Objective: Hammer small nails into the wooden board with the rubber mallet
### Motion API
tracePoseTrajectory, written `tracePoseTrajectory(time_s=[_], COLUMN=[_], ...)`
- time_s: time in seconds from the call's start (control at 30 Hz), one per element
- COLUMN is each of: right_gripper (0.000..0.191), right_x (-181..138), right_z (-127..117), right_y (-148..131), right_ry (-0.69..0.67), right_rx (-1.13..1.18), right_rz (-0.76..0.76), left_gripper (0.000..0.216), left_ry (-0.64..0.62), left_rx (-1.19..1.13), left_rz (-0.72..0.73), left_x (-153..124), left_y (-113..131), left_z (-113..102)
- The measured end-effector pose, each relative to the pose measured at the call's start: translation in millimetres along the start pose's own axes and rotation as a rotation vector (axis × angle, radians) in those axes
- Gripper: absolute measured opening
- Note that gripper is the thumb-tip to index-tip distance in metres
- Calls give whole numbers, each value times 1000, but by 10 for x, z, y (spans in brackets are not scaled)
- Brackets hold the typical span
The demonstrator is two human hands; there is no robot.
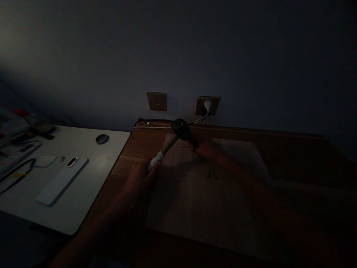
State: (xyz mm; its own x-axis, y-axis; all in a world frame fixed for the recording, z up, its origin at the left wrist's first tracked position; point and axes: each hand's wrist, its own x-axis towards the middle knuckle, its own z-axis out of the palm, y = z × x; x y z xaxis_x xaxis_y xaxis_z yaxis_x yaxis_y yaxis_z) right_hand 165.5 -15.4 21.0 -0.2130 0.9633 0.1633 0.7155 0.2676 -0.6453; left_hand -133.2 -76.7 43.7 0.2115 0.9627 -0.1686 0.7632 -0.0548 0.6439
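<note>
A mallet with a dark head (180, 128) and a white-wrapped handle is in my left hand (141, 175), whose fingers close round the grip. The handle slants up to the right, with the head over the far edge of a pale wooden board (192, 208). My right hand (205, 147) reaches in just right of the mallet head, low over the board. Its fingers look pinched together, but deep shadow hides what is in them. Beside those fingertips shows a small shiny nail or screw (184, 145). Several similar small metal pieces (213, 174) lie mid-board.
A brown wooden table (125, 162) carries the board. The white table (92, 178) at left holds a phone (63, 180), a small round dark object (102, 139) and tools. Behind, cables (156, 127) run along the wall below a socket with a white plug (207, 105).
</note>
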Motion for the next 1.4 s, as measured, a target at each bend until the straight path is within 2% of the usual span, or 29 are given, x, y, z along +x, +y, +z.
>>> tracePoseTrajectory(time_s=[0.23, 0.43, 0.53, 0.67, 0.8, 0.9, 1.07, 1.27, 1.4], right_gripper=[12, 16, 28, 44, 44, 40, 33, 35, 33], right_x=[7, -36, -80, -219, -387, -489, -567, -526, -452], right_z=[63, 105, 20, -261, -535, -632, -669, -635, -603], right_y=[44, 76, 114, 200, 287, 304, 253, 231, 213], right_ry=[13, 41, 99, 154, 122, 97, 5, -152, -214], right_rx=[-15, 1, 22, 48, -24, -55, -89, -160, -169], right_rz=[5, 53, 96, 77, 21, 33, 5, -73, -82], left_gripper=[61, 50, 49, 49, 46, 45, 43, 45, 50], left_ry=[36, 59, 14, -54, -81, -81, -83, -71, -54], left_rx=[-42, 13, 52, 157, 230, 227, 258, 296, 195], left_rz=[26, 112, 128, 106, 91, 88, 67, 66, 88], left_x=[18, 12, 44, 93, 99, 72, 37, 9, -11], left_y=[-7, 96, 131, 138, 109, 95, 112, 83, 95], left_z=[18, 8, 4, 25, 55, 50, -15, -42, -53])
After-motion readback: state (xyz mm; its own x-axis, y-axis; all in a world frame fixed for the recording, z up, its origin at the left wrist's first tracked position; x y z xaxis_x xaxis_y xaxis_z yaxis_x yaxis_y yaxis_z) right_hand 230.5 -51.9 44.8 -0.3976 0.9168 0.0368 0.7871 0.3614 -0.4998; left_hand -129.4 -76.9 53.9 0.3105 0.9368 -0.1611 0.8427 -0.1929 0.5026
